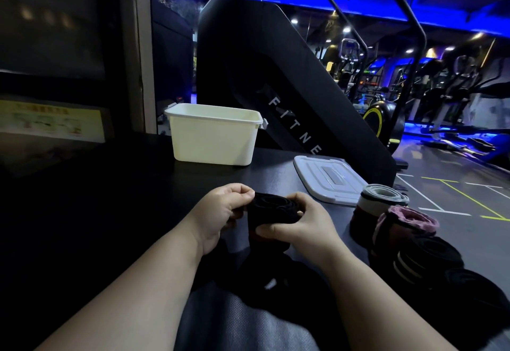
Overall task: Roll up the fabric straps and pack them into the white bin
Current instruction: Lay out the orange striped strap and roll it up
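A tall black stair machine (276,88) with white lettering stands right behind the white bin (214,135) and slopes down to the right of it. The bin sits upright on a dark tabletop (124,185), which runs from under the bin toward the camera. The bin is open at the top, and from this angle I cannot tell what is inside.

The white lid (328,179) lies flat on the tabletop to the right of the bin and a little nearer the camera, apart from it. Nearer than the lid, and well to the right of the bin, is a row of rolled straps: a grey-and-white roll (383,198) touches the lid's near corner, then comes a pink-edged roll (408,221), then two black rolls (430,256).

In front of the bin, well apart from it and above the tabletop, is the black strap (271,210), partly wound into a coil. Its loose tail (265,276) hangs down into the dark cloth below. The left hand (220,212) pinches the coil's left side between its thumb and curled fingers. The right hand (300,226) wraps around the coil's right side, with its thumb across the near face.
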Demonstrator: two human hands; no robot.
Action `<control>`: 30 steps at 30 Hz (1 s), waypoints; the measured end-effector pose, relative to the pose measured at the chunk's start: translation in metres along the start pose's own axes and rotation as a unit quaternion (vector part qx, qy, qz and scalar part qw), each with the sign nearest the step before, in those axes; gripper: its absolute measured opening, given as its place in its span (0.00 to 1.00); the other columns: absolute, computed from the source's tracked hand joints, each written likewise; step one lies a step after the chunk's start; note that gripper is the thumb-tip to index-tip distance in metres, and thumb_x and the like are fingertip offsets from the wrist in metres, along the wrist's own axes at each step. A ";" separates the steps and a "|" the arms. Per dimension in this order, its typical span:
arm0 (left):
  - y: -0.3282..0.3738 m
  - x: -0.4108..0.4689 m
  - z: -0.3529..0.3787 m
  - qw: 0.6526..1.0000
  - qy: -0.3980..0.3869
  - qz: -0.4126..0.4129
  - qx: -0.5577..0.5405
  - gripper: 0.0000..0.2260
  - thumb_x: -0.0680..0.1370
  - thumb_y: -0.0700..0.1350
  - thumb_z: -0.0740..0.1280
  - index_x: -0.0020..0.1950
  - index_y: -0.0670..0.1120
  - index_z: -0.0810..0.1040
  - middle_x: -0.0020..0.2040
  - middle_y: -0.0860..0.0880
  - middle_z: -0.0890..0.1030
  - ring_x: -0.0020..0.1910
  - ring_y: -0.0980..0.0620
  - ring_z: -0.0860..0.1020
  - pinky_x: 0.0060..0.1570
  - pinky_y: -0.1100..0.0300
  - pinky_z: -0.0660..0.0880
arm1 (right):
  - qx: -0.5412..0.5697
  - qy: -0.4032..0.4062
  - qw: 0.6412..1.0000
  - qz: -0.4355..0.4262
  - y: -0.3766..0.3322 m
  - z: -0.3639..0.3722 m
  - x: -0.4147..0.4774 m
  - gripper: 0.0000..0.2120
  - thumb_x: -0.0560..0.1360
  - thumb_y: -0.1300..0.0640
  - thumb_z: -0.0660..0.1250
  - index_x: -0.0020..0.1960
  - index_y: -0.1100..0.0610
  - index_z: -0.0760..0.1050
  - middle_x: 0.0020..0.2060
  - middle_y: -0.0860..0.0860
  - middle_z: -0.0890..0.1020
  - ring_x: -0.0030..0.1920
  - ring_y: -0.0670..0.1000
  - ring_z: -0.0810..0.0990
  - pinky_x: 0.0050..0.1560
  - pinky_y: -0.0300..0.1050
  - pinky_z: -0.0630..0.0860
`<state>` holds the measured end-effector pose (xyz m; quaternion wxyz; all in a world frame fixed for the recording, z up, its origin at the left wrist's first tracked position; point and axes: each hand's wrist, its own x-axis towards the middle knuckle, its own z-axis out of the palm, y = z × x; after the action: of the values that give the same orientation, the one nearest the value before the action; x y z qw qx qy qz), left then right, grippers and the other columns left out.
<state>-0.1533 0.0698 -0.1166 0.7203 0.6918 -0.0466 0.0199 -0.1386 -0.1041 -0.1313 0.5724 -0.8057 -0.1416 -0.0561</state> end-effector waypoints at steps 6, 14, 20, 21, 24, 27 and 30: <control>0.003 -0.001 0.002 1.000 -0.003 0.026 0.004 0.09 0.78 0.42 0.67 0.38 0.49 0.76 0.26 0.58 0.71 0.25 0.61 0.63 0.24 0.68 0.58 | -0.001 0.049 0.999 0.022 -0.002 0.000 0.003 0.31 0.43 0.42 0.79 0.42 0.55 0.76 0.35 0.49 0.83 0.37 0.48 0.82 0.44 0.53 0.80; 0.001 -0.008 0.010 0.998 -0.006 0.065 -0.021 0.07 0.76 0.33 0.68 0.44 0.44 0.76 0.34 0.53 0.75 0.25 0.64 0.71 0.25 0.74 0.64 | -0.019 0.079 0.996 0.042 -0.007 -0.003 0.004 0.24 0.55 0.51 0.85 0.43 0.56 0.76 0.35 0.47 0.82 0.37 0.45 0.80 0.39 0.41 0.76; 0.002 -0.010 0.017 0.995 -0.017 0.083 -0.046 0.08 0.75 0.28 0.65 0.46 0.40 0.75 0.37 0.49 0.75 0.27 0.65 0.73 0.27 0.75 0.67 | -0.032 0.092 0.993 0.068 -0.006 -0.003 0.006 0.24 0.54 0.47 0.84 0.42 0.54 0.76 0.35 0.46 0.82 0.37 0.45 0.81 0.42 0.45 0.79; 0.001 -0.010 0.017 0.995 -0.017 0.082 -0.046 0.08 0.75 0.27 0.66 0.46 0.40 0.75 0.37 0.49 0.75 0.27 0.65 0.73 0.27 0.76 0.67 | -0.035 0.094 0.992 0.073 -0.005 -0.003 0.006 0.25 0.52 0.45 0.83 0.42 0.53 0.76 0.36 0.46 0.83 0.38 0.46 0.82 0.42 0.46 0.80; -0.001 -0.010 0.019 0.996 -0.026 0.076 -0.035 0.08 0.74 0.28 0.66 0.46 0.40 0.76 0.37 0.50 0.75 0.28 0.65 0.74 0.28 0.76 0.67 | -0.064 0.098 0.990 0.082 -0.006 -0.004 0.006 0.24 0.53 0.44 0.82 0.42 0.52 0.76 0.36 0.46 0.83 0.39 0.46 0.82 0.42 0.47 0.80; -0.005 -0.008 0.019 0.997 -0.029 0.067 -0.018 0.08 0.74 0.30 0.68 0.46 0.43 0.78 0.37 0.52 0.76 0.29 0.65 0.73 0.30 0.76 0.67 | -0.133 0.096 0.984 0.075 -0.010 -0.004 0.006 0.21 0.58 0.43 0.80 0.42 0.51 0.73 0.36 0.44 0.80 0.38 0.42 0.78 0.36 0.41 0.71; -0.009 -0.005 0.016 0.997 -0.025 0.070 0.010 0.07 0.75 0.33 0.68 0.45 0.44 0.78 0.36 0.53 0.76 0.30 0.66 0.73 0.31 0.75 0.67 | -0.175 0.085 0.979 0.068 -0.010 -0.004 0.006 0.23 0.59 0.39 0.78 0.43 0.50 0.71 0.37 0.43 0.80 0.39 0.40 0.77 0.36 0.41 0.70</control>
<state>-0.1585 0.0535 -0.1258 0.7087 0.6943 -0.1128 0.0537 -0.1361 -0.1038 -0.1194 0.4350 -0.8935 -0.0253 -0.1087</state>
